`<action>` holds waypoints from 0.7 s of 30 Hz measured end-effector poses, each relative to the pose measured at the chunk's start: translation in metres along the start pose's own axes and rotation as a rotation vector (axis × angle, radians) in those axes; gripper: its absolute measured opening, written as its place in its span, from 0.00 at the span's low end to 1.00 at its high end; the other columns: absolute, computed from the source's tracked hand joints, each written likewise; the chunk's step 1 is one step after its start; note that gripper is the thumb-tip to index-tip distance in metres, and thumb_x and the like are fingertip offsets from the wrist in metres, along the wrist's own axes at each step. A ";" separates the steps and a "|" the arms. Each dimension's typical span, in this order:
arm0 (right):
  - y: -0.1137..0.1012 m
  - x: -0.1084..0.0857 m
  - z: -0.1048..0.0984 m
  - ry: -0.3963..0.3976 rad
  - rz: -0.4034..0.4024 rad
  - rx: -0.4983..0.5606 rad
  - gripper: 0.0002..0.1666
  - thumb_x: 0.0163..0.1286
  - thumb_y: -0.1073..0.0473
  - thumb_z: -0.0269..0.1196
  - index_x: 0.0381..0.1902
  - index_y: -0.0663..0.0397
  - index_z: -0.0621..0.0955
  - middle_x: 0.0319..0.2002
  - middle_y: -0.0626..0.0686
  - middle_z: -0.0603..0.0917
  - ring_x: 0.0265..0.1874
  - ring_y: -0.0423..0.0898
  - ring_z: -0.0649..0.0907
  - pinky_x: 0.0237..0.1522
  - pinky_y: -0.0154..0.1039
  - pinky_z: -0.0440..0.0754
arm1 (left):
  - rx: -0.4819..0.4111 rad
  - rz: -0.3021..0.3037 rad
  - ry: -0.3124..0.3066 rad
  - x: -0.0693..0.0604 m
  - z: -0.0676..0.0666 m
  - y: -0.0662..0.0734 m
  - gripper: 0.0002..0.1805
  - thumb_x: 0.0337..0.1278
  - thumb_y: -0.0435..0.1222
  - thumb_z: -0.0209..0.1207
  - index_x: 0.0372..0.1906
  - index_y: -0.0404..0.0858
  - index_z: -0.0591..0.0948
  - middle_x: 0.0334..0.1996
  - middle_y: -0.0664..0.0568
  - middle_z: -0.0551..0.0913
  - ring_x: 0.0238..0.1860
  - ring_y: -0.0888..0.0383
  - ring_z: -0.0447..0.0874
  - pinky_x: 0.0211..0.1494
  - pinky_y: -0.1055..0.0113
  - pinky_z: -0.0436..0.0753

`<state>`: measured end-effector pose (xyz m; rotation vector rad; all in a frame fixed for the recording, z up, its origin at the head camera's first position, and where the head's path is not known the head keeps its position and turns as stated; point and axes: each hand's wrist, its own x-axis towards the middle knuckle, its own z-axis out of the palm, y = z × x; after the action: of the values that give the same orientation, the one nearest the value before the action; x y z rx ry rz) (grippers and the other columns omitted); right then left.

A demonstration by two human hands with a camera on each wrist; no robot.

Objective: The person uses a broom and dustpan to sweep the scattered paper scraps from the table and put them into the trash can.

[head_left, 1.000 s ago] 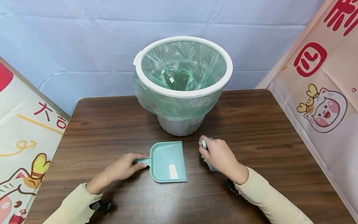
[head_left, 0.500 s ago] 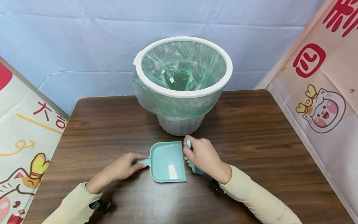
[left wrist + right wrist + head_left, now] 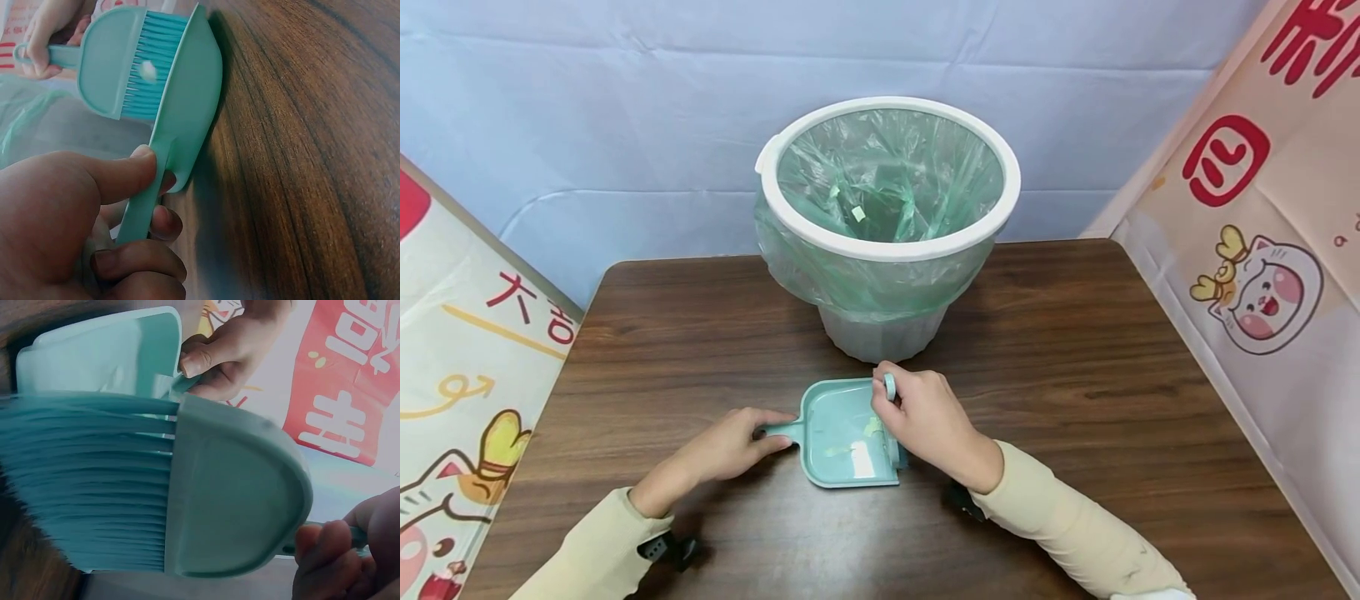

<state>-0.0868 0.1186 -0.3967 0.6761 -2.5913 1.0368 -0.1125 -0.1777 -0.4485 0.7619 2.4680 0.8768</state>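
A light teal dustpan [image 3: 838, 417] lies flat on the table, its open edge facing right. My left hand [image 3: 735, 446] pinches its short handle [image 3: 142, 209] between thumb and fingers. With my right hand [image 3: 928, 417] I grip the handle of a matching hand brush [image 3: 237, 487]; its teal bristles [image 3: 94, 481] are at the dustpan's open edge. Pale green scraps [image 3: 872, 427] lie in the pan just left of the brush. In the left wrist view a whitish scrap [image 3: 149, 71] shows against the bristles. My right hand hides much of the brush in the head view.
Behind the dustpan stands a white-rimmed bin [image 3: 891, 250] lined with a green plastic bag [image 3: 880, 287], with a few pale scraps [image 3: 858, 214] inside. Dark wood-grain table [image 3: 1060, 350] lies around. Pale blue cloth [image 3: 625, 125] hangs behind, with printed sheets [image 3: 1247, 275] at both sides.
My right hand has moved left with the brush, from beside the dustpan to over its open edge. Pale scraps now show inside the pan. My left hand and the dustpan stay nearly still.
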 end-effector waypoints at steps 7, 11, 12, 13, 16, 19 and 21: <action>-0.003 -0.002 0.000 0.008 0.003 0.009 0.11 0.67 0.67 0.60 0.27 0.48 0.75 0.14 0.38 0.61 0.13 0.32 0.63 0.18 0.31 0.66 | -0.005 0.000 -0.006 0.000 0.000 0.000 0.23 0.72 0.43 0.61 0.63 0.34 0.81 0.55 0.46 0.85 0.42 0.61 0.77 0.47 0.63 0.77; -0.005 -0.001 0.000 0.012 -0.004 0.010 0.11 0.67 0.68 0.59 0.27 0.48 0.75 0.14 0.38 0.61 0.14 0.32 0.63 0.18 0.31 0.66 | -0.012 -0.005 -0.008 0.000 0.000 0.000 0.23 0.72 0.43 0.61 0.63 0.34 0.81 0.54 0.48 0.85 0.39 0.62 0.75 0.44 0.64 0.75; -0.006 -0.001 0.000 0.013 -0.006 0.012 0.11 0.67 0.68 0.59 0.27 0.48 0.74 0.15 0.38 0.61 0.14 0.32 0.62 0.18 0.31 0.66 | -0.008 -0.006 -0.005 0.000 0.000 -0.001 0.22 0.72 0.43 0.61 0.63 0.34 0.82 0.53 0.48 0.85 0.39 0.62 0.75 0.44 0.64 0.75; -0.006 0.000 0.000 0.013 -0.006 0.016 0.11 0.67 0.68 0.59 0.27 0.48 0.74 0.15 0.38 0.61 0.14 0.32 0.62 0.18 0.31 0.66 | -0.009 -0.007 -0.004 0.000 0.000 -0.001 0.22 0.72 0.43 0.61 0.63 0.34 0.82 0.53 0.49 0.86 0.39 0.62 0.75 0.44 0.65 0.75; -0.009 0.001 -0.001 0.008 0.003 0.031 0.11 0.67 0.67 0.58 0.27 0.47 0.74 0.15 0.38 0.61 0.14 0.33 0.63 0.19 0.31 0.67 | -0.014 -0.012 -0.004 0.001 0.000 0.000 0.22 0.71 0.43 0.62 0.62 0.34 0.82 0.50 0.51 0.86 0.35 0.63 0.74 0.42 0.65 0.73; -0.011 0.002 -0.002 0.005 0.016 0.048 0.11 0.68 0.66 0.58 0.27 0.47 0.74 0.16 0.38 0.62 0.15 0.33 0.63 0.19 0.31 0.67 | -0.012 -0.014 -0.003 0.001 0.000 0.000 0.22 0.71 0.43 0.62 0.62 0.35 0.82 0.50 0.51 0.86 0.35 0.63 0.74 0.42 0.65 0.73; -0.011 0.002 -0.002 0.008 0.014 0.064 0.11 0.70 0.66 0.59 0.27 0.48 0.75 0.16 0.38 0.61 0.15 0.33 0.63 0.19 0.31 0.66 | -0.009 -0.012 -0.003 0.000 0.000 0.000 0.22 0.71 0.43 0.62 0.62 0.35 0.82 0.50 0.51 0.86 0.36 0.63 0.74 0.42 0.65 0.74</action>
<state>-0.0830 0.1124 -0.3877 0.6681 -2.5698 1.1282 -0.1126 -0.1771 -0.4487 0.7438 2.4619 0.8809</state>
